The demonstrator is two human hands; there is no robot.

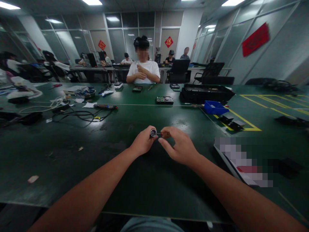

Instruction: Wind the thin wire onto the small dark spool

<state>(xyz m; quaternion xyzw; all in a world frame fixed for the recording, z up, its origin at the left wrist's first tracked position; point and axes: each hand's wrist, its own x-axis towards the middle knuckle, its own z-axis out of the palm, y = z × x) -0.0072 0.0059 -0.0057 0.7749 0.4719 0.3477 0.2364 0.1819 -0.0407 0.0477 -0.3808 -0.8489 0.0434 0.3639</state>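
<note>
Above the green table, my left hand (143, 141) is closed around a small dark cylinder (153, 132). Its round, metal-rimmed end faces me, and the fingers hide most of its body. A thin metal rod (158, 133) with a reddish end reaches from beside that round end to my right hand (180, 145). The right fingers are curled over the reddish end, while the thumb sits a little below, apart from the fingertips. Whether the rod touches the cylinder is too small to tell.
A hard drive (164, 100) lies ahead, with a black case (207, 92) and blue tray (214, 107) to its right. Cables (82, 116) and a dark-handled tool (105, 106) lie left. A blurred white packet (238, 161) lies near my right forearm. A person (143, 69) sits opposite.
</note>
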